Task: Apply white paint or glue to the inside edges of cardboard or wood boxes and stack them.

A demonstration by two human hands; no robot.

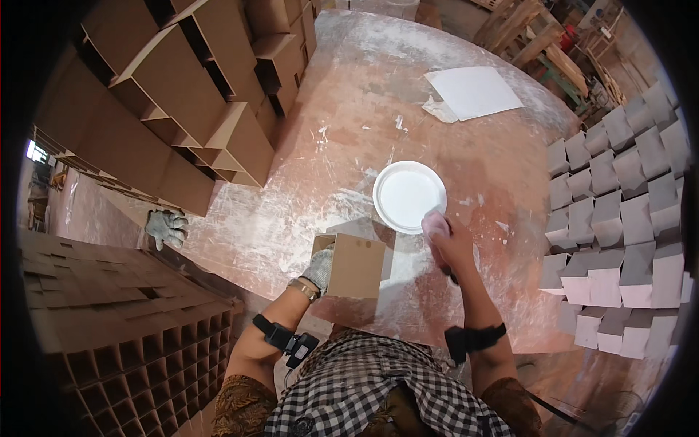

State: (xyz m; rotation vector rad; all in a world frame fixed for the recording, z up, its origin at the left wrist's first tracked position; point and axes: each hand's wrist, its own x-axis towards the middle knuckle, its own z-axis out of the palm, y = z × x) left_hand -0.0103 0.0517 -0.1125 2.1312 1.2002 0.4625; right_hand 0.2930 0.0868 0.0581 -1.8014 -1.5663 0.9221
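My left hand, in a grey knitted glove, holds a small brown cardboard box by its left side, and part of the hand is hidden behind or within the box. The box is tilted a little, low over the near part of the table. In my bare right hand a soft pinkish-white pad, perhaps a sponge or a folded cloth, is gripped. This pad touches or hangs over the lower right rim of a round white dish with a smooth white surface inside.
Brown cardboard boxes are stacked along the left. Grey-white boxes stand piled on the right. A white sheet lies far on the smeared table. At left are a loose grey glove and a stack of open-celled cardboard.
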